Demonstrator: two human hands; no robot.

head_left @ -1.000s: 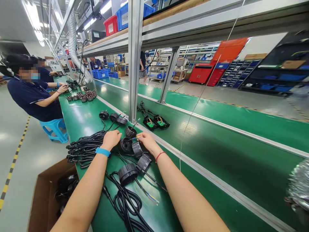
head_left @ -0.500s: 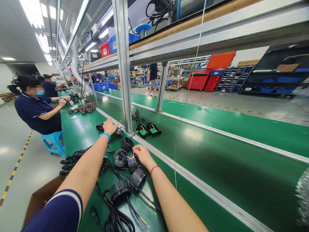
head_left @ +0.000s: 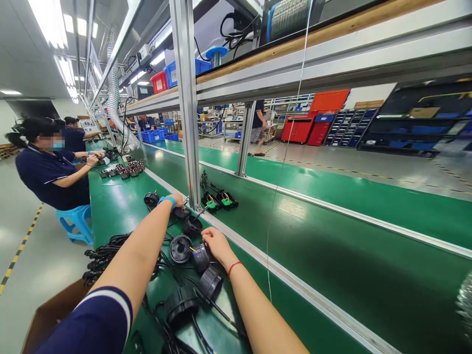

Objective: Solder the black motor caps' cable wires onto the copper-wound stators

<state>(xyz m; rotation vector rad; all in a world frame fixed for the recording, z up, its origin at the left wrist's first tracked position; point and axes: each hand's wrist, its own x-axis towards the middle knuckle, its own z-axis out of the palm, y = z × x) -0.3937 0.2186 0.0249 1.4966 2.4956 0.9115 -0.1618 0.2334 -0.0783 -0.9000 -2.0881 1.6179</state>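
My right hand (head_left: 217, 246), fingers curled on black round housing (head_left: 201, 257); whether gripping, cannot tell. My left hand (head_left: 174, 200) stretched past it, fingers mostly hidden, open or closed unclear, just above second housing (head_left: 181, 213). Housing looks light, stiff plastic, smooth rim probably slippery; best held around body, away from thin wires (head_left: 191, 249). Cable bundle (head_left: 106, 254) left of housing, all on green worktop (head_left: 110, 206).

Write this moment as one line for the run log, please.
left hand: near black cup housing | right hand: on black round housing | surface: green belt
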